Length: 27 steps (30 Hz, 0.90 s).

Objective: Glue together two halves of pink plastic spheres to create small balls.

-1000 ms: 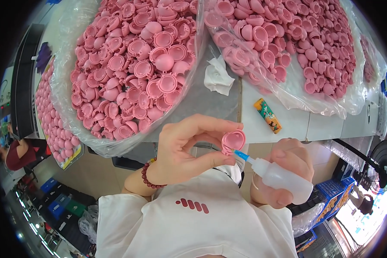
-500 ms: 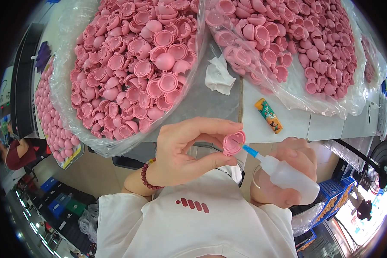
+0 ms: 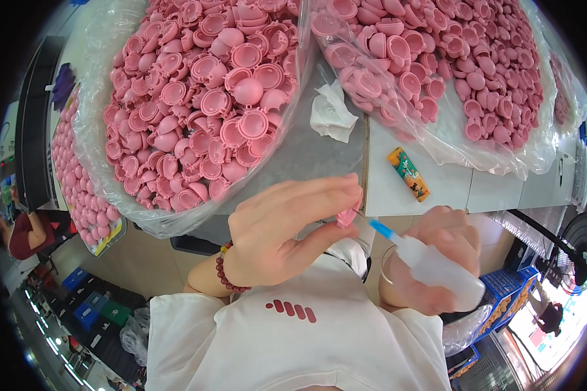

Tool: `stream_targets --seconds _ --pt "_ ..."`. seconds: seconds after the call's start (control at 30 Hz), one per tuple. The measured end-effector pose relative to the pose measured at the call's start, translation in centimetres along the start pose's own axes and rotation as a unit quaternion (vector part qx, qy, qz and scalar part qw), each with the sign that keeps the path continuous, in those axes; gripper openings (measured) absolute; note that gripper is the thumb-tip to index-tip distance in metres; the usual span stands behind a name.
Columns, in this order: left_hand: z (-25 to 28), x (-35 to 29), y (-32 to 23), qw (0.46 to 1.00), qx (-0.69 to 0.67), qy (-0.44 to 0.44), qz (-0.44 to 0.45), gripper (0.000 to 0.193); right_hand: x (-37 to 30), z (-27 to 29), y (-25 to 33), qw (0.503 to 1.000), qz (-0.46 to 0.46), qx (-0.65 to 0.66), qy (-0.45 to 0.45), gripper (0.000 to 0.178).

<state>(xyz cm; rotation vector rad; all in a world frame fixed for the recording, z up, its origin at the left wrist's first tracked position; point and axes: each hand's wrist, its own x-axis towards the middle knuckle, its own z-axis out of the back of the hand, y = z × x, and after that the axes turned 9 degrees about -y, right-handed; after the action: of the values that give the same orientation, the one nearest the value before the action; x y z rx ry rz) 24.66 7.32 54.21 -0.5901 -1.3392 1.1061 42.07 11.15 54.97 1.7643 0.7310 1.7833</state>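
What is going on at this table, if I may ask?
A person's left hand holds a small pink shell, partly hidden by that hand. The right hand holds a whitish squeeze bottle, its blue nozzle pointing toward the shell but apart from it. Beyond the hands, clear plastic bags of pink shells lie on the table, with a crumpled white tissue between them.

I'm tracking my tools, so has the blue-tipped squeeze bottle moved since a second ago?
Yes. Judged against the green-and-orange packet on the table, the squeeze bottle in the right hand has shifted slightly rightward.
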Motion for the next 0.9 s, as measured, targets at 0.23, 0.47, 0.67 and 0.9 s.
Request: stream_targets --seconds 0.23,0.47,0.67,0.9 --pt "-0.1 -0.3 1.3 0.992 -0.099 -0.067 0.026 0.031 0.1 7.0 -2.8 0.943 -0.093 -0.121 -0.295 0.034" --pt "-0.3 -0.5 2.7 0.820 -0.542 -0.021 0.183 0.046 -1.3 14.0 -5.5 0.869 -0.254 -0.364 -0.216 0.032" --pt "-0.4 -0.8 3.4 0.763 -0.608 0.003 0.221 0.046 -1.8 12.8 -5.5 0.825 -0.083 -0.453 -0.328 0.037" --pt "0.1 -0.9 2.8 0.787 -0.567 0.051 0.238 0.026 4.5 5.0 -4.8 0.887 0.060 -0.438 0.132 0.023"
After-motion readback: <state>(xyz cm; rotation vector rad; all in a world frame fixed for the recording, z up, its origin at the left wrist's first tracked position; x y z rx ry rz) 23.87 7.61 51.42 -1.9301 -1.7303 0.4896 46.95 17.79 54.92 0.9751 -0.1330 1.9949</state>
